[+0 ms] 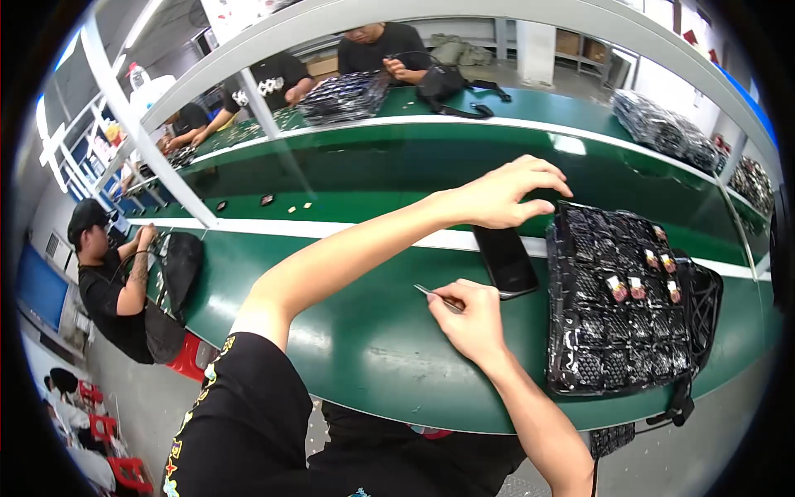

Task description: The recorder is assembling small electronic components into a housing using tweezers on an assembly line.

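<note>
My left hand reaches across the table to the far left corner of a stack of black plastic pocket trays. Its fingers are apart and curve toward the tray's edge; nothing shows in them. Close to the middle of the green table, my right hand is closed round a slim pair of metal tweezers, tips pointing left and away. Several small pinkish-white parts sit in pockets on the right half of the top tray. Between my hands and the stack lies a dark smartphone.
A black mesh bag with straps stands against the trays' right side. Beyond a white rail, small loose parts lie on green surface. A co-worker sits at left; others work across the bench, near bagged stacks.
</note>
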Demonstrator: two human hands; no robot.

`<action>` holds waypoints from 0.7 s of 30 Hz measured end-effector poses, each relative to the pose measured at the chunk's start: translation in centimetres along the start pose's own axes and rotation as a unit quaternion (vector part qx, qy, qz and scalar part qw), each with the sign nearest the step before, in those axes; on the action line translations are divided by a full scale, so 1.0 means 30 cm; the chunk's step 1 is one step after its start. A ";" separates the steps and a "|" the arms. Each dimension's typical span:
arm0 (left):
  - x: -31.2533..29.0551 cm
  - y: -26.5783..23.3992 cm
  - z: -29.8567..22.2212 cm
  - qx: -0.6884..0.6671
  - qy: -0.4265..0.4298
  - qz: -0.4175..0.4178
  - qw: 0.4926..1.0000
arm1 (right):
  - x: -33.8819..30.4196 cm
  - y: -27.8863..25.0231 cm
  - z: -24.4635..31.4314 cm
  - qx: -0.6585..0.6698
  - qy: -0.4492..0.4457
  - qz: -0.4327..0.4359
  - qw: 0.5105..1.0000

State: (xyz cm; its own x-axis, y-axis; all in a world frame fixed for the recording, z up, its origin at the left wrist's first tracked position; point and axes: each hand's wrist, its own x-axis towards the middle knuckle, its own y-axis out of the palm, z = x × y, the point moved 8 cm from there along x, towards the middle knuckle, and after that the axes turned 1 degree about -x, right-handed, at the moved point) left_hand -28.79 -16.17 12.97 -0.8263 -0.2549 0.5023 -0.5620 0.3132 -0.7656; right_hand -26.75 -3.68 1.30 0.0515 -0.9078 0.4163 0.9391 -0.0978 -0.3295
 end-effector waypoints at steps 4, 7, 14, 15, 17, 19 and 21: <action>-0.491 -0.300 0.308 0.145 -0.178 -0.043 0.972 | 0.000 0.002 0.045 0.005 0.013 0.017 1.000; -0.911 -0.484 0.495 0.310 -0.362 -0.035 0.878 | 0.003 -0.003 0.033 -0.008 0.028 0.021 0.999; -1.680 -0.856 0.577 0.448 -0.636 -0.175 0.603 | 0.012 0.019 0.026 0.002 0.030 0.026 0.999; -1.697 -0.845 0.588 0.443 -0.641 -0.177 0.602 | 0.012 0.015 0.022 -0.005 0.036 0.023 0.999; -1.680 -0.843 0.590 0.416 -0.555 -0.213 0.688 | 0.009 0.009 0.017 -0.003 0.038 0.014 0.999; -1.684 -0.853 0.575 0.413 -0.528 -0.233 0.704 | 0.013 0.018 0.026 -0.005 0.043 0.019 0.999; -1.694 -0.867 0.555 0.368 -0.507 -0.276 0.729 | 0.013 0.025 0.020 0.007 0.055 0.020 0.998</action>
State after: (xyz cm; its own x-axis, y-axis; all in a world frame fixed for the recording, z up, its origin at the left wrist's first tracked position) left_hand 28.43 -26.61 0.67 0.1816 -0.8183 0.5454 -0.3183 -0.5737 -0.7547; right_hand -25.81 -3.86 1.70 0.0512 -0.9504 0.3067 0.9416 -0.0565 -0.3321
